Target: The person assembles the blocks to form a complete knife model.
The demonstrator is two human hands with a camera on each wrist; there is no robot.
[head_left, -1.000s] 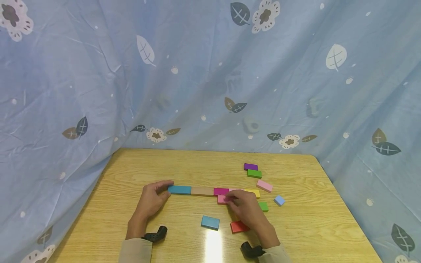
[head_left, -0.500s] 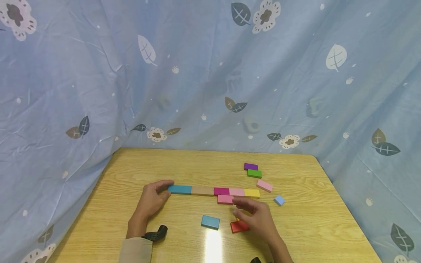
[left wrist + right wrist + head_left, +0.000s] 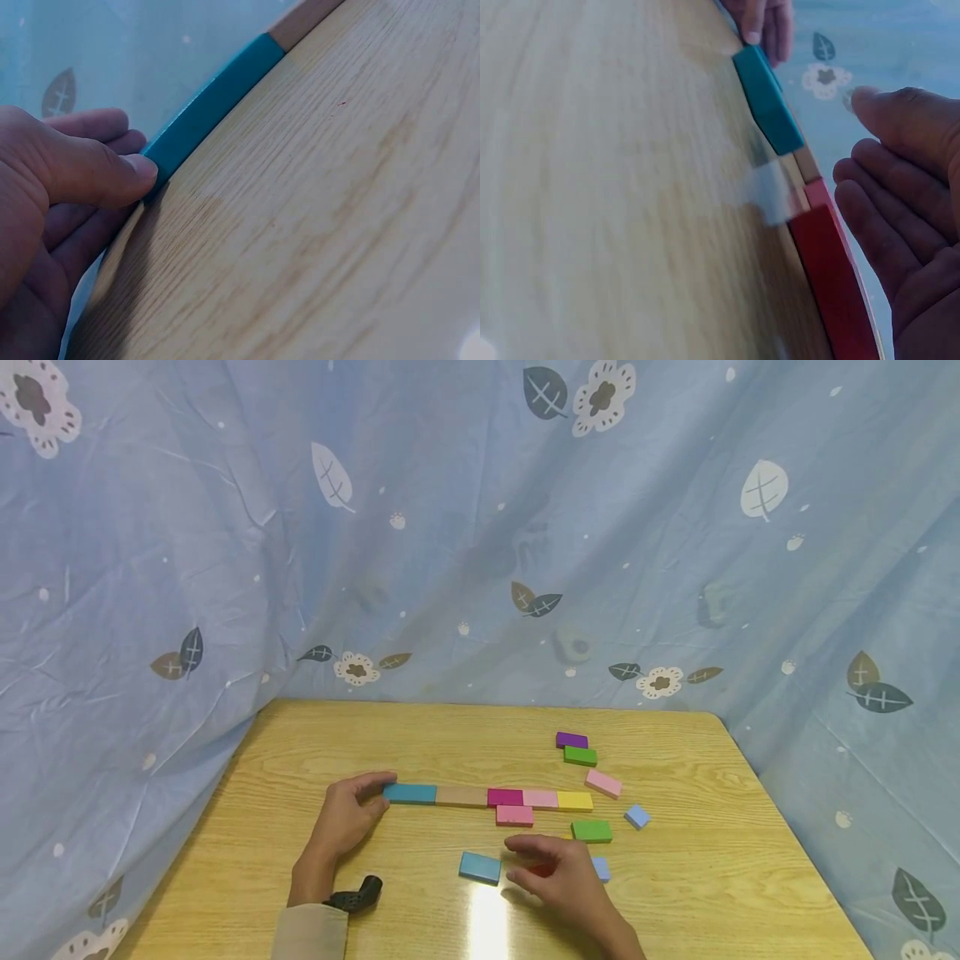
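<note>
Left hand (image 3: 347,817) pinches left end of long blue block (image 3: 411,794), leftmost in a row on the table (image 3: 405,918); tan block (image 3: 461,797) touches its right end. Right hand (image 3: 564,878) at near right, thumb and fingers spread, partly hiding red block (image 3: 836,277). Short blue block (image 3: 480,868) just left of its fingertips.

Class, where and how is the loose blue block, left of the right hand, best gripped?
Probably grip the blue block mid-length, across its long sides, the right hand coming from the right and above. It lies flat, with bare tabletop along both long sides, and that hand's parted thumb and fingers are beside its right end.
</note>
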